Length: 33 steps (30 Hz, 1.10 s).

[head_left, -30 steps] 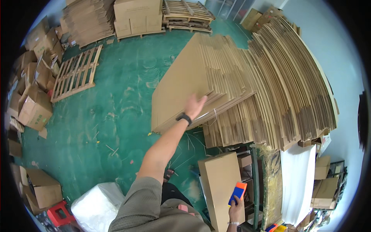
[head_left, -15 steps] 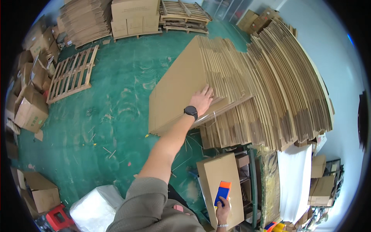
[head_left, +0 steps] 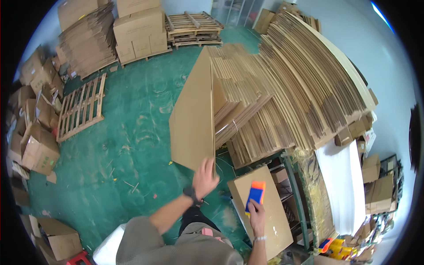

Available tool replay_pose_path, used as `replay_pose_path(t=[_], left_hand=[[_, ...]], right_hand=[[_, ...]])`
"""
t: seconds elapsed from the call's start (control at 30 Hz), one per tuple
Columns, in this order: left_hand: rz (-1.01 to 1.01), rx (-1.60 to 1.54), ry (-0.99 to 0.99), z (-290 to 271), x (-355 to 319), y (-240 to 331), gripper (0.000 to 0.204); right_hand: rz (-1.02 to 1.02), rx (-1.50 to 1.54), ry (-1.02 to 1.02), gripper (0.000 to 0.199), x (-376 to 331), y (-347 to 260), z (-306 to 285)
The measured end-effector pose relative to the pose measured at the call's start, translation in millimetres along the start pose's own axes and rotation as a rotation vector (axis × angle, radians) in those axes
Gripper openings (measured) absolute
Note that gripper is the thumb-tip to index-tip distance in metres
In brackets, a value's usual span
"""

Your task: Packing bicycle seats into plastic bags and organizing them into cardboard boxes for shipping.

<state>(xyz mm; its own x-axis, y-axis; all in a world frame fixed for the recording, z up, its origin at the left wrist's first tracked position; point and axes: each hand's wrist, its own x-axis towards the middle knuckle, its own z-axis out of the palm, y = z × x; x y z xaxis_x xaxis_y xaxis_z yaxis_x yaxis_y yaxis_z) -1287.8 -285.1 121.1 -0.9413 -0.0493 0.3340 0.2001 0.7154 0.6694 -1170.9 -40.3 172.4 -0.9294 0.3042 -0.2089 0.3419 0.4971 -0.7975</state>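
A flattened cardboard box (head_left: 191,119) stands on edge, leaning away from the front of a row of upright flattened boxes (head_left: 236,88). My left hand (head_left: 205,179), with a black watch on the wrist, is closed on its lower near corner; the fingers are slightly blurred. In my right hand (head_left: 257,215) is a blue and orange tool (head_left: 255,194) that looks like a tape dispenser, with a bit of yellow at its lower edge. That hand is held above a closed brown carton (head_left: 271,221).
A larger stack of flattened boxes (head_left: 313,84) rises at the right. White sheeting (head_left: 342,190) hangs beside a green metal frame (head_left: 297,194). A wooden pallet (head_left: 81,108) lies at the left near piled cartons (head_left: 40,148). Stacked pallets (head_left: 194,26) stand at the back.
My left hand has moved down and nearer, from the row's top edge to the front box's near corner. That box has swung away from the row, opening a gap. My right hand keeps the tool.
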Motion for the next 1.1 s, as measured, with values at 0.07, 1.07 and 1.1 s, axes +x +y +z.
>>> replay_pose_path(t=[0.07,1.07,1.1], left_hand=[[-0.021,0.000,-0.121,-5,-91,15,0.079],[1.281,-0.099,-0.204,-8,-105,418,0.053],[1.333,-0.053,-0.256,8,-123,441,0.050]], right_hand=[[-0.074,-0.101,-0.128,0.059,15,-32,20],[-0.058,-0.502,0.733,0.028,-255,272,-352],[0.071,-0.385,0.840,0.026,-262,294,-362]])
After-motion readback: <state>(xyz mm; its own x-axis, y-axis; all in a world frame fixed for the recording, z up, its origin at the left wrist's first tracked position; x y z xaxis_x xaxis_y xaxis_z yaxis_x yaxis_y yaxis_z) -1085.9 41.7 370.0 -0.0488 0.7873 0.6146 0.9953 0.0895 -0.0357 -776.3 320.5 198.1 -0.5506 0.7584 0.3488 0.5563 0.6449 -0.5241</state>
